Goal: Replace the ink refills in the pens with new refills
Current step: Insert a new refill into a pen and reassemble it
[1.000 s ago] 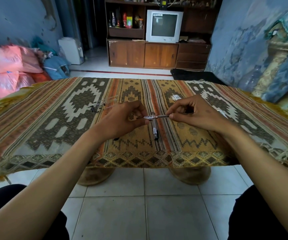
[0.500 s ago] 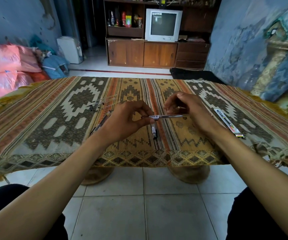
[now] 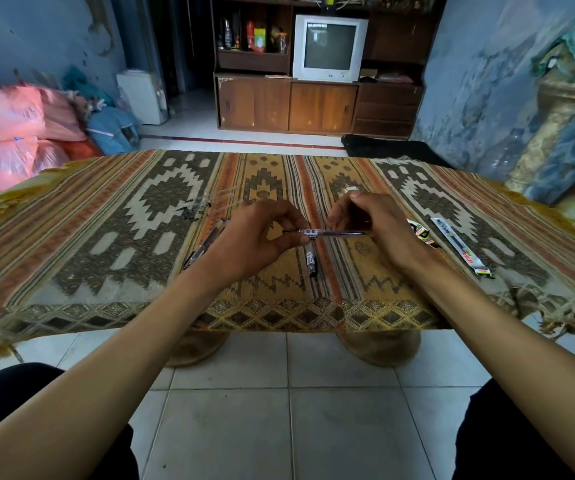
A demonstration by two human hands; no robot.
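A low table (image 3: 71, 258) stands on a pale tiled floor (image 3: 279, 427), covered by a woven cloth (image 3: 161, 202) patterned in brown, orange and cream; behind it a dark wooden cabinet (image 3: 286, 105) carries an old white television (image 3: 329, 46), with blue, worn walls to both sides; pink and blue bags (image 3: 26, 133) are piled at the far left.

On the cloth a dark pen barrel (image 3: 311, 263) lies pointing toward the near edge, just below the hands; another pen (image 3: 203, 249) lies slanted beside the left wrist; a small cluster of clear and dark pen parts (image 3: 206, 206) lies farther back on the left, too small to tell apart; to the right lie two printed wrappers (image 3: 459, 245), one partly hidden behind the right wrist.

Both forearms reach in from the near corners and meet over the middle of the table; the left hand (image 3: 258, 240) curls its fingers and pinches the left end of a thin refill (image 3: 331, 232) with a barcode label; the right hand (image 3: 369, 220) grips its right part, fingers bent over it; the refill runs level between the two hands, held above the cloth and directly over the dark pen barrel.
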